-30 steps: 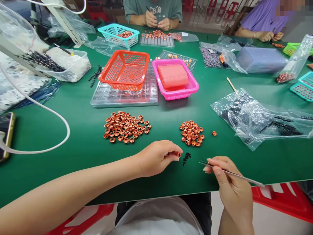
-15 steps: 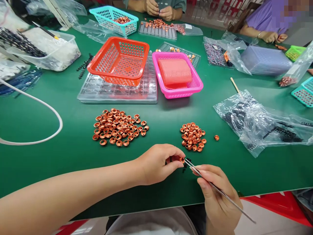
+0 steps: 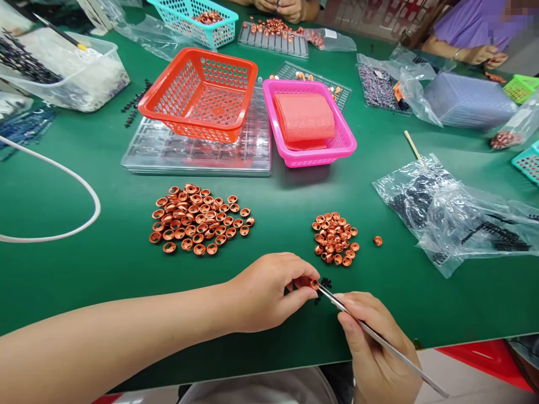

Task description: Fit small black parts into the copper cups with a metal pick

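My left hand (image 3: 269, 292) pinches a small copper ring (image 3: 313, 284) between thumb and fingertips, just above the green table (image 3: 105, 269). My right hand (image 3: 374, 353) grips metal tweezers (image 3: 379, 339), whose tips touch the ring at my left fingertips. A few tiny black parts (image 3: 324, 283) lie right behind the tips. A large pile of copper rings (image 3: 196, 219) sits to the left, and a smaller pile (image 3: 334, 238) just beyond my hands. One single ring (image 3: 378, 240) lies to the right of the small pile.
An orange basket (image 3: 202, 92) rests on a clear compartment tray (image 3: 189, 154), beside a pink basket (image 3: 311, 120) with a red pad. Plastic bags of black parts (image 3: 455, 216) lie right. A white cable (image 3: 63, 224) curves at left. Other people's hands (image 3: 286, 8) work at the far edge.
My right hand swung the tweezers left from pointing away to touching the ring held in my left hand. The view tilted down and closer to the table.
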`<action>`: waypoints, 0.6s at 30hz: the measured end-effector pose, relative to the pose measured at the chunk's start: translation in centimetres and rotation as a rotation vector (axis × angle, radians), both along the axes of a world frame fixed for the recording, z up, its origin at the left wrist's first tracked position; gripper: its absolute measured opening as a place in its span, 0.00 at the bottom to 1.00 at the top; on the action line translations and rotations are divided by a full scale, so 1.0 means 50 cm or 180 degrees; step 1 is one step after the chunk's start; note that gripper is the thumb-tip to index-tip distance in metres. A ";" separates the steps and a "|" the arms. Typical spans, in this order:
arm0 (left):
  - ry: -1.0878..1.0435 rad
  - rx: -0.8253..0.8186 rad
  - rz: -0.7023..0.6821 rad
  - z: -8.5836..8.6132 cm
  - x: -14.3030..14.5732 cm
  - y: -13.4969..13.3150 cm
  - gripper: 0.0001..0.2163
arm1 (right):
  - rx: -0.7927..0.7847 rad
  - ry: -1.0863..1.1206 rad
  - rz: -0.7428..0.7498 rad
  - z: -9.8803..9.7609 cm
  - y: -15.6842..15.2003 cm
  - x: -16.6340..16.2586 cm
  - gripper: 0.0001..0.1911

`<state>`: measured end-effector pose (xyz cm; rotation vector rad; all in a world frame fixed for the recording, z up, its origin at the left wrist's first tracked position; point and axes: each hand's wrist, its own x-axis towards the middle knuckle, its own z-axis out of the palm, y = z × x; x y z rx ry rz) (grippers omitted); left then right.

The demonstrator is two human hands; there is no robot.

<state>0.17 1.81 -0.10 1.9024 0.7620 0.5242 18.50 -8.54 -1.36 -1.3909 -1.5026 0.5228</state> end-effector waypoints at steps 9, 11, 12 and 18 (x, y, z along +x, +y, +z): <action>0.0007 0.0044 0.0016 -0.002 0.001 -0.002 0.07 | -0.0037 0.0034 0.0031 -0.002 -0.001 0.001 0.12; 0.0001 0.0051 0.0007 -0.003 0.001 -0.002 0.07 | -0.0049 0.0014 0.0049 -0.004 -0.001 0.002 0.13; 0.0000 0.0059 -0.0004 -0.003 0.001 -0.002 0.07 | -0.0044 0.0018 0.0047 -0.004 -0.001 0.003 0.13; 0.0036 0.0051 -0.0072 -0.002 -0.001 -0.001 0.07 | -0.0009 0.0082 0.0164 -0.007 -0.002 0.005 0.14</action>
